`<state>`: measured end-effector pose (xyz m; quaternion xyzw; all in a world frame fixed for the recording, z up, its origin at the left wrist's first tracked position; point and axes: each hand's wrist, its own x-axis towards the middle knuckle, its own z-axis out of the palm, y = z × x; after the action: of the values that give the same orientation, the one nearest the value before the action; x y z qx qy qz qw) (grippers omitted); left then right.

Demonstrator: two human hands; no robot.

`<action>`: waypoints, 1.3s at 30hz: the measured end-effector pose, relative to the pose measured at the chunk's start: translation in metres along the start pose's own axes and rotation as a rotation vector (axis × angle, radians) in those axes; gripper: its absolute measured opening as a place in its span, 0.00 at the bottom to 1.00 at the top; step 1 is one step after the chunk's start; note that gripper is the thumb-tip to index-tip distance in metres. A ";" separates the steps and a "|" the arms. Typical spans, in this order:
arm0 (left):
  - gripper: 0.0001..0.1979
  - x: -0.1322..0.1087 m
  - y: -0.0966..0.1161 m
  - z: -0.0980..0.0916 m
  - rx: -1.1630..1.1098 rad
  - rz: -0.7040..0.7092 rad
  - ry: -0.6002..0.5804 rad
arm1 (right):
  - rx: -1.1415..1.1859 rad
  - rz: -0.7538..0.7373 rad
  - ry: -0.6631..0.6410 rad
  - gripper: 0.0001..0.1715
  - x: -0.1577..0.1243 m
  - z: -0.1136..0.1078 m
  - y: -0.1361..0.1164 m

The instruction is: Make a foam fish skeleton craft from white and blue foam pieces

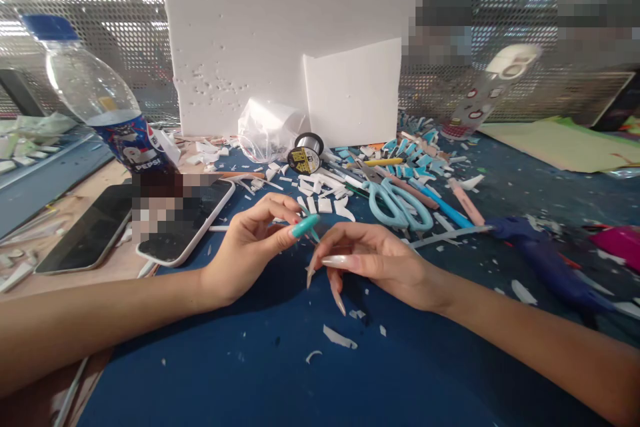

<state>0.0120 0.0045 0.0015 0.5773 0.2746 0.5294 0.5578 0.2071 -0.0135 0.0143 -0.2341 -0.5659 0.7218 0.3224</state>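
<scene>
My left hand (255, 247) is closed in a pinch above the blue table mat (225, 367). A smooth, long teal shape at the thumb tip looks like a fingernail, and whatever lies between the fingers is hidden. Close beside it on the right, my right hand (375, 257) has its fingers curled and its long pearly-nailed thumb laid across toward the index finger. What it pinches, if anything, is too small to make out. Just behind the hands are white foam scraps (325, 205) and light blue scissors (395, 205). A spool of clear line (305, 155) stands farther back.
A Pepsi bottle (133, 137) and two phones (90, 230) are on the left. White foam boards (280, 33) stand at the back, with a clear plastic bag (267, 130) before them. On the right are a dark blue glue gun (545, 267) and a patterned bottle (480, 100).
</scene>
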 end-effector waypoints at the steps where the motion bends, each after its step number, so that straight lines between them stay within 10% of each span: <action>1: 0.04 0.000 0.000 0.000 -0.018 -0.016 0.012 | -0.007 0.009 0.014 0.07 0.000 -0.001 -0.001; 19: 0.21 -0.001 0.004 0.002 -0.043 -0.195 -0.121 | -0.044 -0.052 0.218 0.13 -0.002 -0.004 -0.005; 26: 0.08 0.000 0.003 0.001 0.014 -0.203 -0.094 | -0.013 -0.014 0.234 0.13 -0.002 -0.006 -0.004; 39: 0.04 -0.005 0.002 -0.002 0.193 0.024 -0.258 | -0.738 -0.094 0.347 0.15 -0.003 -0.004 -0.004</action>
<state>0.0081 0.0001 0.0017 0.6946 0.2434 0.4288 0.5238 0.2131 -0.0124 0.0166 -0.4261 -0.7341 0.4047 0.3402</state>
